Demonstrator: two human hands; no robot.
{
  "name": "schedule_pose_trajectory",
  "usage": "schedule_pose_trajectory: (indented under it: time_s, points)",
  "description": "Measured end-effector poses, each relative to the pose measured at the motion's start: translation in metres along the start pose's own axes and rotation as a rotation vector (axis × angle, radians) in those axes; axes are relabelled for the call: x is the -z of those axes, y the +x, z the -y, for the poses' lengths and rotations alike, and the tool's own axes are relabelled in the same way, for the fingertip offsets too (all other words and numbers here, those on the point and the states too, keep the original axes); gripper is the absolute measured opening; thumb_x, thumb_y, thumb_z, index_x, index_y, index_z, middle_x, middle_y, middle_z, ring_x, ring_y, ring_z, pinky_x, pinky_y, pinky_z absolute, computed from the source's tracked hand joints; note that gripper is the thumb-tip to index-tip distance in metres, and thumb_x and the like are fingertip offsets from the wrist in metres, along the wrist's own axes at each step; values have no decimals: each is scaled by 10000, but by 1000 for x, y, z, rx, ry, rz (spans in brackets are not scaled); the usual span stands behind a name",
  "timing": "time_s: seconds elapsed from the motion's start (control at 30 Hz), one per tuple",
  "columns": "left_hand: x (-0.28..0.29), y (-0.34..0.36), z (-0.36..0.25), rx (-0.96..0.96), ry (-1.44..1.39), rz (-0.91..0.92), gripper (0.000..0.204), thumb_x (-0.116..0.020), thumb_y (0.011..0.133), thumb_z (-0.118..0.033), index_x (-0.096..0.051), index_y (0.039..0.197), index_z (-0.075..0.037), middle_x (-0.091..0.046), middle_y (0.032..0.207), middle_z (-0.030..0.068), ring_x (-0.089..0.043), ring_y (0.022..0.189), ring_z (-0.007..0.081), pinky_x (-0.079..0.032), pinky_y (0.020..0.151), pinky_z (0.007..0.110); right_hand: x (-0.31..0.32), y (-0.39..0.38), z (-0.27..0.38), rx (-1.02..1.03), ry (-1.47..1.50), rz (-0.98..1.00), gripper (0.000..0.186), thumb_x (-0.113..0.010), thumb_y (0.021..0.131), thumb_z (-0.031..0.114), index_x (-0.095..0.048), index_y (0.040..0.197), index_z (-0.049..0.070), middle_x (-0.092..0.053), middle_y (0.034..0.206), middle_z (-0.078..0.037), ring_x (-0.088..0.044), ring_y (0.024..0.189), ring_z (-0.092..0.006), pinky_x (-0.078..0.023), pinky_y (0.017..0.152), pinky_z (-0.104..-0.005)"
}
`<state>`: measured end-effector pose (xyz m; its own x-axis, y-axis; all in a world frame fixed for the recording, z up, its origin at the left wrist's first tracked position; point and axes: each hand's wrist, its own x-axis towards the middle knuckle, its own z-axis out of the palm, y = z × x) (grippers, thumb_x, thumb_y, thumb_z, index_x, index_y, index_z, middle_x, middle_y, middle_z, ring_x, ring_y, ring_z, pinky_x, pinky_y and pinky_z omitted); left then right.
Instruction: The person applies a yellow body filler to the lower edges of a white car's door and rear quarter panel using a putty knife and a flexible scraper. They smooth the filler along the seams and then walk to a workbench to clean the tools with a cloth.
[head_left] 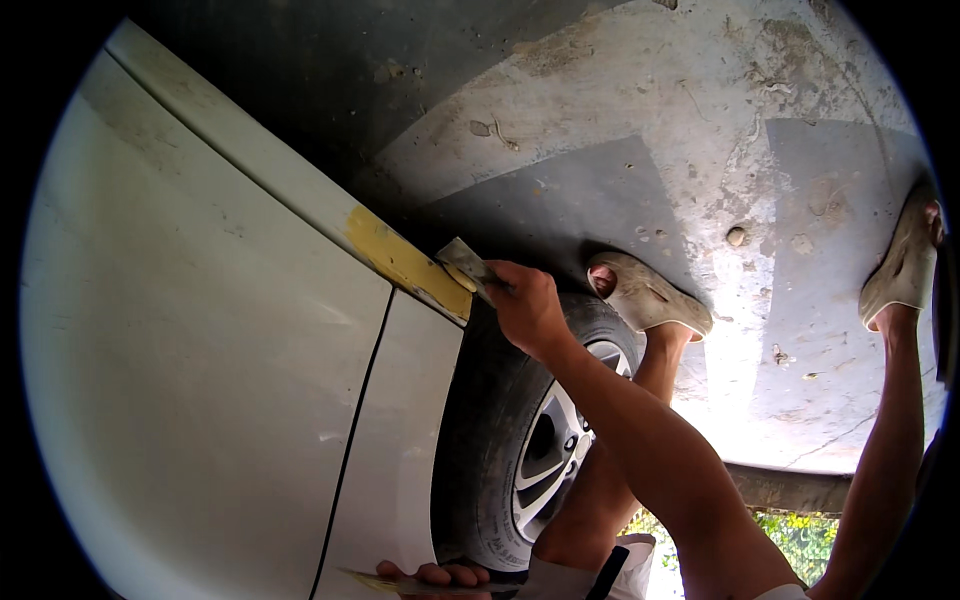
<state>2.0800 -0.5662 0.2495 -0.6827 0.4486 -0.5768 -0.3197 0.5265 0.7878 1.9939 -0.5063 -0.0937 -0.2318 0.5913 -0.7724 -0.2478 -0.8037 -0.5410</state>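
My right hand (525, 305) is closed around a flat metal putty knife (466, 260). A dab of yellow putty sits along the blade, which is at the rear end of a yellow filler patch (400, 262) on the white car's sill. At the lower edge, the fingers of my left hand (440, 574) curl over a thin flat plate (385, 583), seen nearly edge-on, with a yellowish smear at its tip. The rest of that hand is cut off by the frame.
White car doors and body panel (220, 330) fill the left side. Close to my right forearm is the wheel (560, 450), its tyre in the arch. Feet in beige clogs (650, 295) stand on the stained grey and white floor (600, 90), where a small stone (737, 236) lies.
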Motion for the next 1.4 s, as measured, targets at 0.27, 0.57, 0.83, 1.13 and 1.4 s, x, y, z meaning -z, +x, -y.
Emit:
schedule_pose_trajectory:
  time_s: [0.27,0.57,0.83,1.13,1.4]
  points:
    - [-6,2,0,29,-9,18,476,-389,958,-58,-324,1363,-299,-568,1138,95,-555,993,300,-438,876,481,-2,-3,6,17,-13,23,278,-553,758,-11,-648,1010,60,-635,893,-178,-609,844,-360,-488,730,-381]
    - [39,11,14,44,1199,-236,471,-384,961,-63,-329,1359,-309,-556,1178,106,-557,1005,311,-435,871,494,-12,-51,29,121,-87,1,376,-558,713,-70,-612,1068,41,-588,1099,-109,-550,976,-317,-481,820,-381]
    - [6,25,13,-170,602,129,447,-360,971,-81,-345,1345,-324,-581,1156,118,-573,987,328,-432,871,496,-11,-68,37,138,-46,-30,401,-531,684,-103,-626,1049,33,-603,1056,-110,-567,947,-310,-492,800,-372]
    - [23,21,13,67,1149,-196,464,-379,962,-66,-331,1362,-296,-566,1178,118,-561,1018,331,-432,884,498,-2,1,23,83,30,-117,277,-538,771,-23,-641,1024,24,-632,904,-196,-630,793,-331,-489,701,-344]
    - [5,17,1,37,930,-80,483,-385,959,-65,-307,1376,-297,-556,1187,131,-554,988,338,-433,879,516,-15,12,35,114,-14,-57,305,-523,750,-15,-645,1024,42,-636,921,-189,-613,847,-339,-484,758,-361]
